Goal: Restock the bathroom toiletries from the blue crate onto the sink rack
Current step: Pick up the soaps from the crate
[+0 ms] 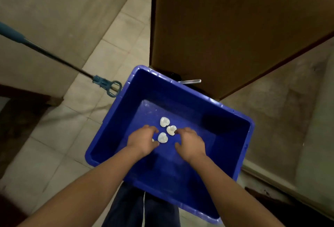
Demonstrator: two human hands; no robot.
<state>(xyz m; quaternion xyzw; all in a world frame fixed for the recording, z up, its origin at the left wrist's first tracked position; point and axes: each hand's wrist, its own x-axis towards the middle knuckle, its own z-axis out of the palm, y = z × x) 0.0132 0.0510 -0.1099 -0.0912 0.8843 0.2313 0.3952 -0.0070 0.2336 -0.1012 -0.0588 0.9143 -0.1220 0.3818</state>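
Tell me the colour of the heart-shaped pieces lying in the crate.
White, with a glossy sheen. The heart-shaped pieces show best in the head view.

We see a dim, soft picture under weak overhead light. A pale sheen glints inside the blue crate [180, 91], with a dark shadow patch by its right wall. Wide-angle distortion splays the edges of the brown door [235, 28]; the lower corners sink near black.

Beige tiled floor [101, 49], plain wall [45, 10] at left, brown door [235, 28] ahead, mop [102, 82] leaned across the floor, stained surface [282, 109] at right, light was dim.
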